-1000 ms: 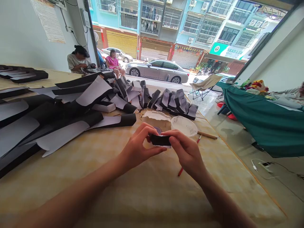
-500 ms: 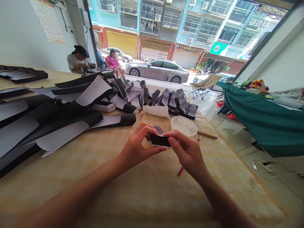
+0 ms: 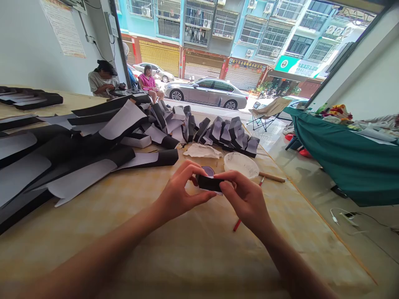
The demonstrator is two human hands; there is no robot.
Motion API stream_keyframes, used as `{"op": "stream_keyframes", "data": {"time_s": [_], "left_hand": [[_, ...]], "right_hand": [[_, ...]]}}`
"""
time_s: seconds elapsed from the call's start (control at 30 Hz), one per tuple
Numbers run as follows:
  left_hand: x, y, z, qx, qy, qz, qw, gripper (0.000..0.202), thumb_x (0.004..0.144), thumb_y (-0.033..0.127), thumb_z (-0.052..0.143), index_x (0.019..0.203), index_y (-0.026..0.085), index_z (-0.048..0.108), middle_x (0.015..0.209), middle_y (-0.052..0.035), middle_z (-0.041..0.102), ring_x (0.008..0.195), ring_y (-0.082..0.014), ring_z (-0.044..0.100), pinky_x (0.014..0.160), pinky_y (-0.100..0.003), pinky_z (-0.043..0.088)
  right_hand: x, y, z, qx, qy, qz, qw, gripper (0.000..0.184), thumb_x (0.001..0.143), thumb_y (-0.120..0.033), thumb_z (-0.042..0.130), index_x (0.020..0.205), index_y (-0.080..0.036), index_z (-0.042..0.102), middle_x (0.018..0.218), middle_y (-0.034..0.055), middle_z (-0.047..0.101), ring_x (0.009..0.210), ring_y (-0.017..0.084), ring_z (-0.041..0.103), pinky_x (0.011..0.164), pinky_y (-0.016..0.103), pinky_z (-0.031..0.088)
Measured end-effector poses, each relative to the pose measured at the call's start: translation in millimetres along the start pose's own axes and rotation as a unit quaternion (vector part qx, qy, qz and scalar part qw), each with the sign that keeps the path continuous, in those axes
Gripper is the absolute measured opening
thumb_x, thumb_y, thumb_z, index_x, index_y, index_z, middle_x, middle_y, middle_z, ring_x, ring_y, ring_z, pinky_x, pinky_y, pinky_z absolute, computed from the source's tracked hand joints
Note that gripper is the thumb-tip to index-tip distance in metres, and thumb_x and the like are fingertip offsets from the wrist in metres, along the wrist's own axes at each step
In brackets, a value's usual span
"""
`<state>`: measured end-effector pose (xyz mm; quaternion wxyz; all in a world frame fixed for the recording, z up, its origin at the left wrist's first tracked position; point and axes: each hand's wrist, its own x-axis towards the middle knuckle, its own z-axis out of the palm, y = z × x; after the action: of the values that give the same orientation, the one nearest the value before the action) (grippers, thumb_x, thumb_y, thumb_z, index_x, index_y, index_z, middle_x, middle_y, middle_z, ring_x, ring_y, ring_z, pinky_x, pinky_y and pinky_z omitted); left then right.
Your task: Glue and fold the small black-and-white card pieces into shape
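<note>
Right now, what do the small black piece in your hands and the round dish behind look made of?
The small black piece looks like matte black card or paper-covered board; a white edge shows underneath. The round dish is probably thin plastic, whitish and translucent.

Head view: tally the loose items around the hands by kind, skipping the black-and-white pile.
Black card piece, pinched between left hand and right hand: 1
White dish: 1
Purple round lid: 1
Red pencil: 1
Wooden stick: 1
Crumpled white sheet: 1
Total: 6
</note>
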<state>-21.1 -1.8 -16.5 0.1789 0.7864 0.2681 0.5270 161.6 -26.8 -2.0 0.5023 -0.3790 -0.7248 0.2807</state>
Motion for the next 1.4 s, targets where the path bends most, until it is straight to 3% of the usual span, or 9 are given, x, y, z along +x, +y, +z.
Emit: {"op": "stream_keyframes", "data": {"time_s": [0.6,0.67,0.77,0.87,1.07,1.17,1.3,1.4], "left_hand": [[0.8,-3.3,-0.3,0.029,0.002,0.022,0.999,0.035,0.070,0.029,0.075,0.099,0.020,0.057,0.096,-0.0051,0.058,0.088,-0.0157,0.059,0.069,-0.028,0.056],[0.0,-4.0,0.1,0.026,0.015,0.013,0.999,0.043,0.071,0.030,0.074,0.108,0.021,0.055,0.104,-0.0069,0.058,0.098,-0.0182,0.058,0.074,-0.030,0.057],[-2.5,-2.9,3.4,0.035,0.037,0.017,0.999,0.061,0.068,0.032,0.076,0.121,0.022,0.047,0.119,-0.0110,0.053,0.113,-0.0227,0.053,0.085,-0.036,0.056],[-5.3,0.4,8.8,0.073,0.013,0.060,0.995,0.073,0.066,0.034,0.078,0.128,0.020,0.043,0.128,-0.0136,0.050,0.123,-0.0252,0.048,0.102,-0.044,0.047],[-5.1,2.8,10.3,0.050,0.029,0.043,0.997,0.061,0.073,0.027,0.073,0.127,0.024,0.045,0.123,-0.0101,0.057,0.120,-0.0227,0.052,0.103,-0.042,0.046],[-3.0,2.4,6.2,0.050,0.012,0.039,0.998,0.061,0.072,0.028,0.074,0.126,0.024,0.046,0.122,-0.0097,0.058,0.117,-0.0226,0.054,0.102,-0.041,0.047],[-0.8,3.2,4.4,0.046,0.014,0.088,0.995,0.057,0.068,0.029,0.077,0.119,0.023,0.051,0.115,-0.0094,0.060,0.111,-0.0220,0.057,0.097,-0.040,0.051],[-0.7,4.3,5.5,0.035,0.003,0.093,0.995,0.056,0.067,0.029,0.078,0.115,0.021,0.051,0.115,-0.0103,0.061,0.114,-0.0224,0.057,0.098,-0.041,0.050]], "right_hand": [[0.5,4.4,0.8,0.047,-0.003,0.035,0.998,0.006,0.081,-0.024,0.062,0.088,-0.024,0.063,0.082,-0.0022,0.064,0.080,0.013,0.058,0.074,0.026,0.044],[1.5,3.5,1.2,0.063,0.025,0.058,0.996,0.008,0.078,-0.026,0.067,0.084,-0.023,0.063,0.078,-0.0027,0.063,0.076,0.012,0.058,0.071,0.025,0.045],[2.6,1.2,4.3,0.117,0.125,0.082,0.982,0.012,0.073,-0.027,0.071,0.076,-0.021,0.061,0.072,-0.0033,0.061,0.069,0.011,0.057,0.064,0.022,0.046],[2.1,-1.9,9.9,0.164,0.183,0.099,0.964,0.019,0.069,-0.025,0.074,0.067,-0.020,0.056,0.070,-0.0035,0.059,0.065,0.009,0.056,0.060,0.020,0.047],[-1.2,-5.7,16.5,0.213,0.106,0.138,0.961,0.027,0.066,-0.024,0.076,0.065,-0.019,0.050,0.068,-0.0053,0.055,0.060,0.007,0.053,0.056,0.018,0.047],[-0.7,-4.8,15.8,0.253,0.081,0.151,0.952,0.028,0.067,-0.024,0.076,0.075,-0.021,0.050,0.069,-0.0062,0.058,0.062,0.008,0.056,0.056,0.018,0.048],[0.7,-2.8,14.6,0.299,0.047,0.160,0.940,0.032,0.072,-0.024,0.072,0.093,-0.025,0.047,0.075,-0.0048,0.066,0.068,0.010,0.062,0.061,0.020,0.049],[0.3,-3.4,15.4,0.302,0.052,0.154,0.939,0.033,0.074,-0.021,0.070,0.095,-0.025,0.046,0.070,-0.0064,0.064,0.063,0.009,0.060,0.059,0.020,0.048]]}}
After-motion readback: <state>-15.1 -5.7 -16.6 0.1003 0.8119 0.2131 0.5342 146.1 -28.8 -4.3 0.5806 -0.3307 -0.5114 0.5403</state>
